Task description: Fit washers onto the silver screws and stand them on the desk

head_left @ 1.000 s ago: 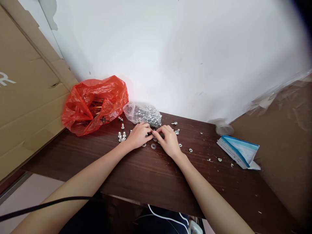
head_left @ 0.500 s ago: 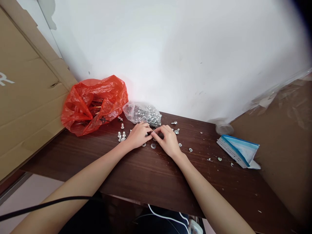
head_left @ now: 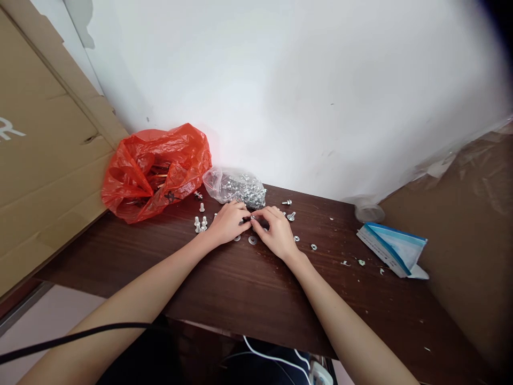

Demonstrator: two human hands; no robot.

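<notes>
My left hand [head_left: 229,224] and my right hand [head_left: 276,231] meet over the table, fingertips pinched together. Between them is a small silvery metal fastener [head_left: 253,217], mostly covered by the fingers, so its exact kind is unclear. Just below the fingertips a flat washer [head_left: 252,240] lies on the wood, with another washer [head_left: 237,238] partly under my left hand. To the left several bolts [head_left: 201,224] stand upright on their heads. Right of my right hand lie a bolt [head_left: 291,216] and a nut [head_left: 313,247].
A clear bag of metal fasteners [head_left: 244,190] sits behind my hands, beside an open red plastic bag [head_left: 176,155]. Cardboard [head_left: 48,144] rises at the left. A blue-white packet [head_left: 393,248] and a round clear container [head_left: 368,212] stand at the right. White cables hang below the table edge.
The fingertips of my right hand have shifted slightly, and more of the small metal fastener shows between the hands. Everything else stays in place.
</notes>
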